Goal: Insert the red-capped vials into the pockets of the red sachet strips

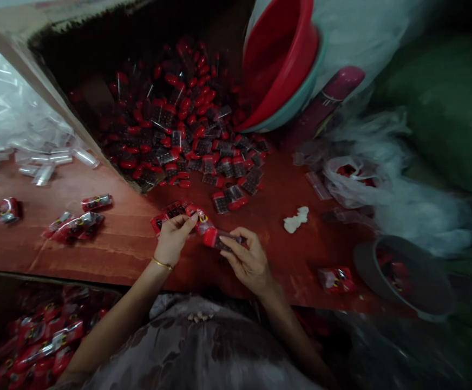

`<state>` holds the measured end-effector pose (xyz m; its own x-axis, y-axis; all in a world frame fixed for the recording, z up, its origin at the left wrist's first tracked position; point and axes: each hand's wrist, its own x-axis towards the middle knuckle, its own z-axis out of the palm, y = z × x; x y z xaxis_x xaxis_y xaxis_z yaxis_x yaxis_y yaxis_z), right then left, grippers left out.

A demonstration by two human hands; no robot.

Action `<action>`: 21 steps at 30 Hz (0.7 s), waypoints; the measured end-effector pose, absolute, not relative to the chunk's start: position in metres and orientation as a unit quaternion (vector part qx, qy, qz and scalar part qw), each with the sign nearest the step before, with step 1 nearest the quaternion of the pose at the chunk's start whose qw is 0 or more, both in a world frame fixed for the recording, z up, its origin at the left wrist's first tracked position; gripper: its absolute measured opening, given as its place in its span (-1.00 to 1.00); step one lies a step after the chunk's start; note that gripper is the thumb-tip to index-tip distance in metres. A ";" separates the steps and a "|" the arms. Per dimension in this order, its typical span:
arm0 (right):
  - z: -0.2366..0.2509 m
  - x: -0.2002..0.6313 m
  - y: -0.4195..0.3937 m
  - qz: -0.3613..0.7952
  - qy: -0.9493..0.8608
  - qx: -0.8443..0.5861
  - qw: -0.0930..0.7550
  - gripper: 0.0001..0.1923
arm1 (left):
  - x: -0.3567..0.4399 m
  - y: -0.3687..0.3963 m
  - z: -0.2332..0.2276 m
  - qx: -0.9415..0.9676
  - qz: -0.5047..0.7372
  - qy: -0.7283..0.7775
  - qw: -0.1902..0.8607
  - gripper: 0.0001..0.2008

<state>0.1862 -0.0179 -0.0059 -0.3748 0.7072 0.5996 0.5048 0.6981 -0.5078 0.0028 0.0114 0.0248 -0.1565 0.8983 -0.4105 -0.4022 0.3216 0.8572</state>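
Both hands meet over the red tabletop (pixel 138 260). My left hand (pixel 171 238) pinches a small red printed wrapper (pixel 201 218) with yellow and white marks. The fingers of my right hand (pixel 249 260) are closed round a small clear-and-dark case with a red cap (pixel 215 239). Its capped end touches the lower end of the wrapper; whether it is inside cannot be told. A stack of red printed wrappers (pixel 161 219) lies beside my left hand. Just beyond my hands lie several loose red-capped cases (pixel 234 196).
A cardboard box (pixel 69 119) on its side spills many red-capped cases. Clear tubes (pixel 45 160) and wrapped pieces (pixel 76 226) lie left. A red basin (pixel 284 59), a purple spray can (pixel 325 103), plastic bags (pixel 418 206) and a grey bowl (pixel 366 260) are at right. Wrapped pieces fill a lower-left box.
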 end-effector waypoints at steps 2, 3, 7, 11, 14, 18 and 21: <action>-0.007 0.185 -0.018 0.125 -0.812 -0.379 0.426 -0.50 | 0.002 0.010 0.023 0.237 0.537 0.539 0.605 -0.62; -0.008 0.184 -0.018 0.128 -0.809 -0.384 0.427 -0.50 | 0.003 0.009 0.022 0.237 0.538 0.535 0.607 -0.62; -0.012 0.177 -0.018 0.139 -0.789 -0.406 0.439 -0.52 | 0.008 0.006 0.023 0.195 0.542 0.519 0.631 -0.60; -0.013 0.170 -0.019 0.137 -0.775 -0.408 0.463 -0.51 | 0.016 0.005 0.027 0.165 0.542 0.514 0.644 -0.58; -0.014 0.167 -0.019 0.131 -0.773 -0.411 0.465 -0.51 | 0.019 0.004 0.027 0.162 0.548 0.503 0.648 -0.59; -0.016 0.159 -0.017 0.116 -0.758 -0.423 0.482 -0.53 | 0.021 0.003 0.022 0.156 0.533 0.493 0.669 -0.61; -0.016 0.151 -0.015 0.114 -0.741 -0.438 0.496 -0.55 | 0.024 0.002 0.018 0.151 0.545 0.472 0.676 -0.62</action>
<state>0.1514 -0.0155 -0.0157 -0.1249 0.7622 0.6352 0.5352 0.5909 -0.6037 0.0236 0.0023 0.0180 -0.0397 0.8799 -0.4736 -0.5955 0.3598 0.7183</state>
